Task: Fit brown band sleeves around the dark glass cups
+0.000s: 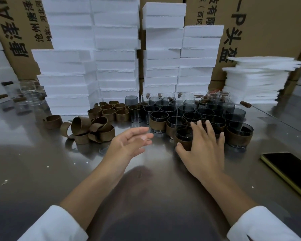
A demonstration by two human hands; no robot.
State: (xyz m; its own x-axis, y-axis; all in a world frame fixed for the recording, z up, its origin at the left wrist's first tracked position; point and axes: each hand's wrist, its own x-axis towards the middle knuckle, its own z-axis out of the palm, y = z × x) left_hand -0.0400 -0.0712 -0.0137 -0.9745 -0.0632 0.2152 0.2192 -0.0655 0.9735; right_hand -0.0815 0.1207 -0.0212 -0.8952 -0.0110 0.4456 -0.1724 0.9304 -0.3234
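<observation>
Here, the right hand is laid over a sleeved cup at the near edge of the cluster. Its fingers are spread and fairly straight across the rim and the cups behind, and its thumb is set against the brown band low on the cup's near side. The left hand is held open just above the worktop, fingers relaxed and nothing gripped; it is just left of that cup and apart from it.

Other banded cups are stood in the front rows beside and behind the right hand, and bare dark glass cups are packed upright behind them. Loose brown band sleeves are heaped to the left of the left hand, apart from the cups. A neater group of upright bands is set just beside the cluster's left edge, and a single band lies further left.

White foam boxes are stacked along the back, with printed cartons behind them and a pile of foam sheets at the right. Clear glasses are seen at the far left — blurred. A dark phone is laid flat at the right edge. White cuffs are visible on both forearms.
</observation>
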